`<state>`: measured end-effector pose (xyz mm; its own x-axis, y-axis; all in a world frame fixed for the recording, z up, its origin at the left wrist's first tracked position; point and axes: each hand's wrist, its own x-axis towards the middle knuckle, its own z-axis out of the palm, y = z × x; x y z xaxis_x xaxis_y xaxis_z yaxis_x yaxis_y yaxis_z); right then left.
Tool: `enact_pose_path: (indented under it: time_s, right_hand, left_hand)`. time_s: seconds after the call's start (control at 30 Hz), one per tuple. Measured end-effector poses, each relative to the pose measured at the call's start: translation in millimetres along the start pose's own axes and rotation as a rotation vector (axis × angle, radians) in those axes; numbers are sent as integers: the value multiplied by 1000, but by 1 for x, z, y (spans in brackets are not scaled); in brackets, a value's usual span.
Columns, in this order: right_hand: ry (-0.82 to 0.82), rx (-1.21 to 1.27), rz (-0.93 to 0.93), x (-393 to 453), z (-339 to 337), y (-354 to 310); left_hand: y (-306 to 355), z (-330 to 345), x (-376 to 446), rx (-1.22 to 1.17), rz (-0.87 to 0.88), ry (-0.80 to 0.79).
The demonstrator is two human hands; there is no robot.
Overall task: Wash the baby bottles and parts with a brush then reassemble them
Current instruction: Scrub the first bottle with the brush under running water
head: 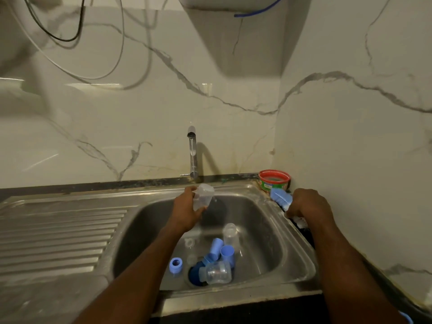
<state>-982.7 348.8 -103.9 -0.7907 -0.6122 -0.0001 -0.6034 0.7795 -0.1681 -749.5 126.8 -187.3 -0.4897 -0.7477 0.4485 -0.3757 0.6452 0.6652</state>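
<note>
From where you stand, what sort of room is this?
Most likely a home kitchen: a steel sink with a ribbed draining board, a tap against a marble-look wall, and baby bottle parts in the basin.

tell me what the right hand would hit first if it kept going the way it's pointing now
Probably the red-rimmed tub in the back corner. The right hand grips the blue brush at the sink's right rim, brush head leading toward that tub. Depth is unclear, so the wall may come first.
</note>
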Motion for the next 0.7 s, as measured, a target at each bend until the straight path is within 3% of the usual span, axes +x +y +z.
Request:
enact_pose_path:
  time_s: [0.07, 0.23, 0.37, 0.47, 0.6, 0.7]
  right_hand:
    - [16, 33, -13, 2, 1, -2]
    - [91, 442, -134, -3, -3, -33]
    - [159, 387, -445, -9, 1, -82]
    - [321, 226, -366, -16, 2, -117]
    - [268, 308, -339, -22, 16, -146]
    - [255, 259, -420, -27, 38, -154]
  left_hand:
    - [7, -5, -1, -28, -5, 37]
    - [8, -16, 2, -79, 8, 70]
    - [-5, -17, 3, -129, -26, 59]
    - [-8, -14, 5, -132, -44, 31]
    - [-9, -9, 8, -108, -24, 21]
    - [-14, -8, 9, -59, 0, 8]
